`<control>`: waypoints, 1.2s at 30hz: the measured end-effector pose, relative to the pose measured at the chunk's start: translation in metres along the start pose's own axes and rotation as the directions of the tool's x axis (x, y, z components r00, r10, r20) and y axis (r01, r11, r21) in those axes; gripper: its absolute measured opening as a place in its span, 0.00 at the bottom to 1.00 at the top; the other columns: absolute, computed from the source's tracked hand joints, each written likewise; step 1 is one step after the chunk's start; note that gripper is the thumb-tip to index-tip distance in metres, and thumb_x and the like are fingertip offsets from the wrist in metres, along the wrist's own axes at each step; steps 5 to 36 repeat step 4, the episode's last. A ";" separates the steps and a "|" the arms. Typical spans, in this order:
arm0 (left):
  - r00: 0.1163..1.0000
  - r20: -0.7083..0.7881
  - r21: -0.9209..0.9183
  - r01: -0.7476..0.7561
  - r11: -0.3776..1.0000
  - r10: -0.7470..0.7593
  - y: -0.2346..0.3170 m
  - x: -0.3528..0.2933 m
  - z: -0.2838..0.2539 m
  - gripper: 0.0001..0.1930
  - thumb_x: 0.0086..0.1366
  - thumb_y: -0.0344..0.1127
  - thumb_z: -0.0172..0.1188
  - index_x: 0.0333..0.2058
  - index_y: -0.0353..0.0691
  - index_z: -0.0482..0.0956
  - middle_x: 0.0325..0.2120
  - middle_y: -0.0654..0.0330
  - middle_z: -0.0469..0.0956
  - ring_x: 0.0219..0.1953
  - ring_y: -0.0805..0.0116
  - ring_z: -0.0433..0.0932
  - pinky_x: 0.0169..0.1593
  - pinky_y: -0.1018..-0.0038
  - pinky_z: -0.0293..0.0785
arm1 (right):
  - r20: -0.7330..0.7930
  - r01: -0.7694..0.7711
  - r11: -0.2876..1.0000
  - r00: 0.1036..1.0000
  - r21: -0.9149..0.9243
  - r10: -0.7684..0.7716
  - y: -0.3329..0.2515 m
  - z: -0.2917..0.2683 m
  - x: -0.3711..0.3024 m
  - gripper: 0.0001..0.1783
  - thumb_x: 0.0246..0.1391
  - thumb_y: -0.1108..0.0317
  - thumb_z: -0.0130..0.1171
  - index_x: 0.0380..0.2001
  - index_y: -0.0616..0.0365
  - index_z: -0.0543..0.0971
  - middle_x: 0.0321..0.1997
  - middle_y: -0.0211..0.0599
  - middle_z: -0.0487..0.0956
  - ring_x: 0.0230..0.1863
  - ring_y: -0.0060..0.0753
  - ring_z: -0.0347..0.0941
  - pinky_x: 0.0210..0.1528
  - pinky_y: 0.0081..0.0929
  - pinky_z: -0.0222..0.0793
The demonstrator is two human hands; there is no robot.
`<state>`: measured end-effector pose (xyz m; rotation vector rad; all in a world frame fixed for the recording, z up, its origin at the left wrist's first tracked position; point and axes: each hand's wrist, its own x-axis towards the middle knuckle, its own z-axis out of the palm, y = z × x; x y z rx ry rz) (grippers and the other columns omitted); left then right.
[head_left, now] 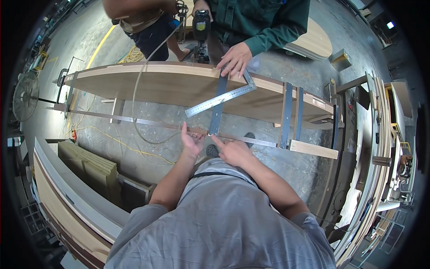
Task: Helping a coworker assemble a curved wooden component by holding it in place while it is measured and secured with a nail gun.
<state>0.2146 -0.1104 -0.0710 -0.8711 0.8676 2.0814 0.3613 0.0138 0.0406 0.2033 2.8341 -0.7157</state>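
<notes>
A long narrow strip (161,124) runs across in front of me, below a long wooden panel (174,85) standing on edge. My left hand (193,141) is palm up at the strip, its thumb raised and apart from the fingers, with nothing gripped. Beside it, my right hand (235,151) points its index finger at the lower end of a dark flat bar (217,117), its other fingers curled; fingertip contact is too small to tell. A co-worker's hand (236,59) presses a metal carpenter's square (224,96) and the bar's top against the panel edge.
More dark bars (286,112) cross the panel at right, near a light wooden block (313,149). A power tool (201,33) is at the co-worker's side. A grey hose (134,107) hangs over the panel. Stacked boards (87,170) stand left, and a fan (26,96) farther left.
</notes>
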 end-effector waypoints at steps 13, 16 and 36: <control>1.000 0.026 0.009 0.009 1.000 -0.010 0.001 -0.003 -0.001 0.38 0.56 0.60 0.60 0.59 0.49 0.57 0.46 0.56 0.62 0.49 0.59 0.65 0.60 0.55 0.60 | 0.245 -0.138 0.988 0.958 -0.068 0.151 -0.008 -0.005 0.007 0.45 0.52 0.50 0.56 0.69 0.44 0.48 0.48 0.52 0.76 0.46 0.50 0.76 0.52 0.39 0.70; 1.000 0.026 0.009 0.009 1.000 -0.010 0.001 -0.003 -0.001 0.38 0.56 0.60 0.60 0.59 0.49 0.57 0.46 0.56 0.62 0.49 0.59 0.65 0.60 0.55 0.60 | 0.245 -0.138 0.988 0.958 -0.068 0.151 -0.008 -0.005 0.007 0.45 0.52 0.50 0.56 0.69 0.44 0.48 0.48 0.52 0.76 0.46 0.50 0.76 0.52 0.39 0.70; 1.000 0.026 0.009 0.009 1.000 -0.010 0.001 -0.003 -0.001 0.38 0.56 0.60 0.60 0.59 0.49 0.57 0.46 0.56 0.62 0.49 0.59 0.65 0.60 0.55 0.60 | 0.245 -0.138 0.988 0.958 -0.068 0.151 -0.008 -0.005 0.007 0.45 0.52 0.50 0.56 0.69 0.44 0.48 0.48 0.52 0.76 0.46 0.50 0.76 0.52 0.39 0.70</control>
